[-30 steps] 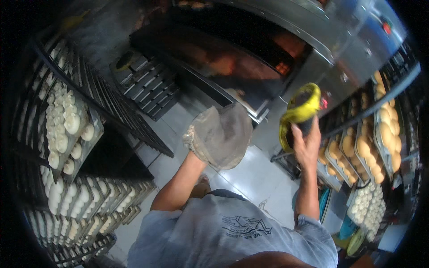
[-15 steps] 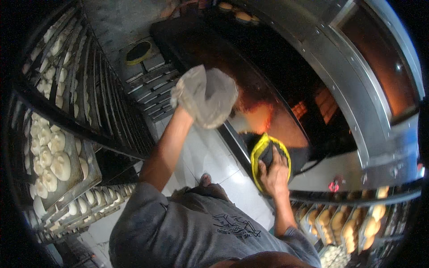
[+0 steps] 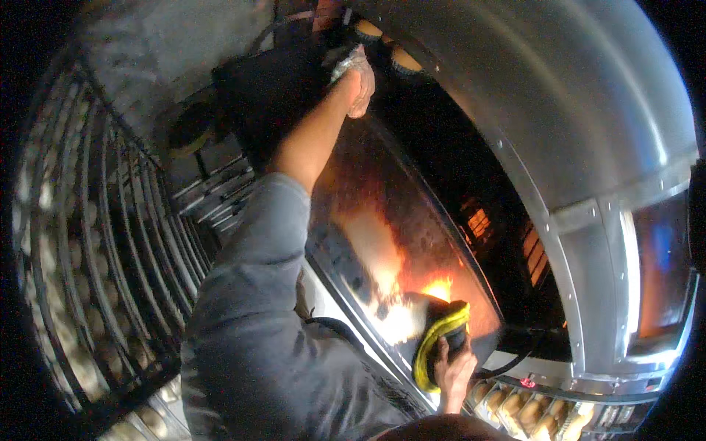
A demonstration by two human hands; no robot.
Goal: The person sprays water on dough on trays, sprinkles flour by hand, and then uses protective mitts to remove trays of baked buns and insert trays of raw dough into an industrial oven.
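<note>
My left arm stretches far forward. At its end my left hand (image 3: 358,87) is closed round a pale grey cloth pad (image 3: 344,65), and its fingers are partly hidden. Close to that hand, round pans of browned bread (image 3: 405,59) sit at the far end of the dark oven opening. My right hand (image 3: 454,365) grips a black oven pad with a yellow rim (image 3: 443,331), thumb and fingers pressed on its dark middle. That pad lies against the near end of the lowered oven door (image 3: 353,169), whose shiny surface shows a bright orange glow.
A steel oven hood (image 3: 559,88) curves over the right side. On the left stands a tall rack (image 3: 110,220) with pale pieces behind its bars. Trays of browned rolls (image 3: 533,411) are at the lower right. A dark round pad (image 3: 193,131) hangs near the far wall.
My left hand has moved forward with the cloth, from above the floor to the oven's far end. My body leans closer to the oven. The right hand keeps its pad, now lower in view.
</note>
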